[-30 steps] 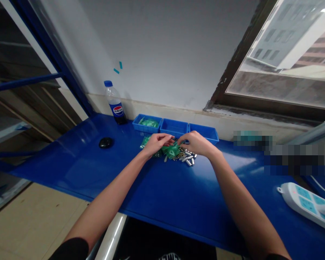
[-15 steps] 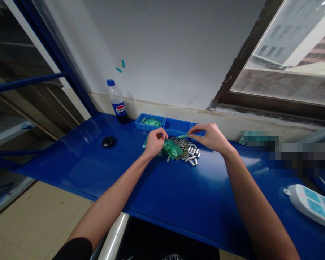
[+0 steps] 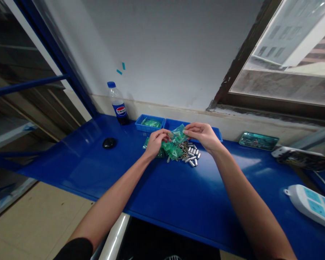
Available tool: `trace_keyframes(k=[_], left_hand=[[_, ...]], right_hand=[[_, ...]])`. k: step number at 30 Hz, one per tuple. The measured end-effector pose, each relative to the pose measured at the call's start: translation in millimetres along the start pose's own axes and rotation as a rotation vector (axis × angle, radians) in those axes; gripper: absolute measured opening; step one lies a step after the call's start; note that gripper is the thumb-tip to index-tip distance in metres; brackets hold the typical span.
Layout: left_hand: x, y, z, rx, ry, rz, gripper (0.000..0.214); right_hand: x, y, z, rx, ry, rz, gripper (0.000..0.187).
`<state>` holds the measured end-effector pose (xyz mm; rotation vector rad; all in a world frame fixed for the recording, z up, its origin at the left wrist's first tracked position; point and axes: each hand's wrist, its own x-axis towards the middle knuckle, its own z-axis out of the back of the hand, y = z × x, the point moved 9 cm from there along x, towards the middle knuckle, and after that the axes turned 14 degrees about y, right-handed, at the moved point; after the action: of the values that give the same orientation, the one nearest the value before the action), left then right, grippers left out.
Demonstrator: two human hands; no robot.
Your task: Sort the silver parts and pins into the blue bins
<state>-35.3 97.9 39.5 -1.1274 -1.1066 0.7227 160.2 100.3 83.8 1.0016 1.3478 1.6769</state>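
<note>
Between my two hands, a small green plastic bag (image 3: pixel 178 134) is held up above the pile. My left hand (image 3: pixel 155 142) pinches its left side, and my right hand (image 3: pixel 202 135) grips its right edge between thumb and fingers. Below lie more green plastic bags (image 3: pixel 173 151), partly covered by my left hand. To their right are a heap of small screw-like metal parts (image 3: pixel 184 150) and several silver metal cylinders (image 3: pixel 193 154). What the held bag contains is too small to make out.
Behind my hands stand blue trays, the left tray (image 3: pixel 137 126) holding green bags. A cola bottle (image 3: pixel 121 108) and a black mouse-like object (image 3: pixel 109 143) are to the left. On the right are a phone (image 3: pixel 258 141), another device (image 3: pixel 306 159) and a white power strip (image 3: pixel 311 202).
My right hand has come left and the green piece it held edge-on now shows as a flat bag. My left hand has closed on the bag's other side.
</note>
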Motion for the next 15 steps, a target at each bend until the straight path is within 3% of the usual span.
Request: trace_keyframes(k=[4,6,10,15], left_hand=[[-2.0,-11.5,-20.5,0.101,0.177,0.022,0.036],[-3.3,-12.5,-22.1,0.187,0.19,0.048,0.041],[-0.1,-3.0,-7.3,0.133,0.099,0.075,0.048],[1.7,17.3,30.8,-0.109,-0.196,0.112,0.048]], right_hand=[[2.2,-7.9,-2.0,0.03,-0.036,-0.024,0.039],[3.4,-10.4,-3.6,0.04,-0.039,-0.029,0.039],[3.0,-11.7,1.0,0.031,-0.064,-0.025,0.038],[2.4,-17.9,9.8,0.014,-0.071,-0.058,0.037]])
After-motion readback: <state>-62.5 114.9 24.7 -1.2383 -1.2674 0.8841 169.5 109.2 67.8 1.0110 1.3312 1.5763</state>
